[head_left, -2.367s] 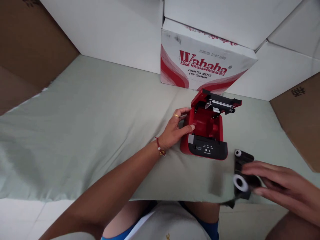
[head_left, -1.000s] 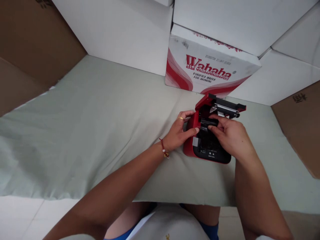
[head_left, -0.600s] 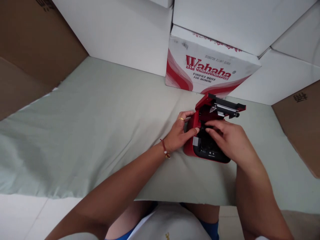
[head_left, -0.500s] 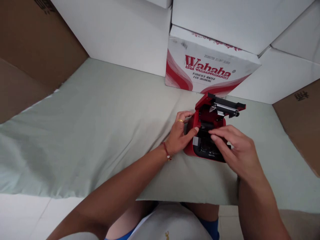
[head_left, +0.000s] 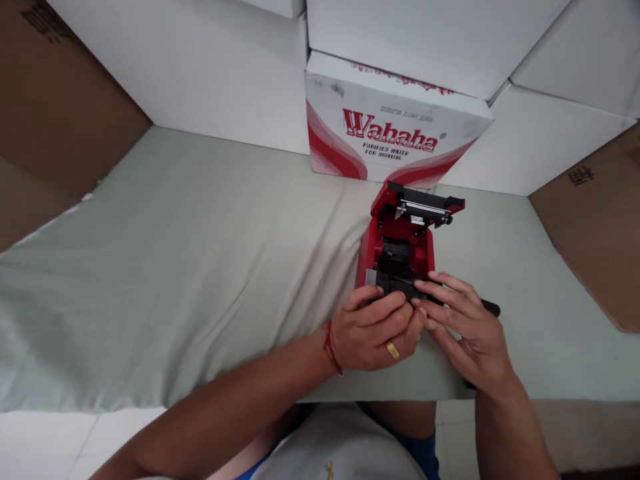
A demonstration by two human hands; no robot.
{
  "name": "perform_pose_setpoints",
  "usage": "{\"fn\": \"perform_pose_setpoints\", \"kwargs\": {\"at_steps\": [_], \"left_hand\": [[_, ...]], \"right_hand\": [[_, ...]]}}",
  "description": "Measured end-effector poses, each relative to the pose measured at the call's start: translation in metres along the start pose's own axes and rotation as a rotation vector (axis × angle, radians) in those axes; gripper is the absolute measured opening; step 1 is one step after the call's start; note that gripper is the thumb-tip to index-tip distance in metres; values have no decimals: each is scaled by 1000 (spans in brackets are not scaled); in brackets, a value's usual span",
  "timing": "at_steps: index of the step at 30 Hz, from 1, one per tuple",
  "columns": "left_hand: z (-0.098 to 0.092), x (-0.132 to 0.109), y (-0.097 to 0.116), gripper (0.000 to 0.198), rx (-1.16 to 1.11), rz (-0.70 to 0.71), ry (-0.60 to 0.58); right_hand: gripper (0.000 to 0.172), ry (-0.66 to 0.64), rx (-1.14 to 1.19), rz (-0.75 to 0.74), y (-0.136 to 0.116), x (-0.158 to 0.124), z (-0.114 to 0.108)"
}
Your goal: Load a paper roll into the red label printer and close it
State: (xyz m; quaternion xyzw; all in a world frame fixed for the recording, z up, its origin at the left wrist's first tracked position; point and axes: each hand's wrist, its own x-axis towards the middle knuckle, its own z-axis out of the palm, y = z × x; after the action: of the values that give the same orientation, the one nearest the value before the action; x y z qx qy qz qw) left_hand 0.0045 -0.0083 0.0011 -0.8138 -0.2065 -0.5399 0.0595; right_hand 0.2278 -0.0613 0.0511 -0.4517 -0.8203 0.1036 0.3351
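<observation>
A red and black label printer [head_left: 367, 250] stands on the cloth with its lid [head_left: 425, 200] raised, showing a roller and a metal strip under the lid. Its inner bay looks dark. My left hand [head_left: 383, 327], with a gold ring and a red bracelet, curls its fingers over the printer's black front part. My right hand [head_left: 467, 327] reaches in from the right, fingers stretched and apart, their tips touching the front beside my left fingers. Both hands cover much of the front, so any small piece under the fingertips is hidden.
A white and red Wahaha water carton [head_left: 385, 133] stands right behind the printer. White boxes [head_left: 225, 80] line the back, and brown cartons [head_left: 595, 220] flank both sides. A dark rod-like end [head_left: 491, 307] shows beyond my right hand. The pale green cloth [head_left: 200, 267] has wrinkles.
My left hand has moved from the printer's left side to its front. My right hand has come out of the bay to the front right, its pinch opened. The view has shifted slightly right.
</observation>
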Motion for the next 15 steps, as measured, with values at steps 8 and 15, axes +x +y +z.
{"fn": "perform_pose_setpoints", "kwargs": {"at_steps": [8, 15], "left_hand": [[6, -10, -5, 20, -54, -35, -60], [7, -17, -6, 43, -241, -150, -158]], "right_hand": [[37, 589, 272, 471, 48, 53, -4], [63, 388, 236, 458, 62, 90, 8]]}}
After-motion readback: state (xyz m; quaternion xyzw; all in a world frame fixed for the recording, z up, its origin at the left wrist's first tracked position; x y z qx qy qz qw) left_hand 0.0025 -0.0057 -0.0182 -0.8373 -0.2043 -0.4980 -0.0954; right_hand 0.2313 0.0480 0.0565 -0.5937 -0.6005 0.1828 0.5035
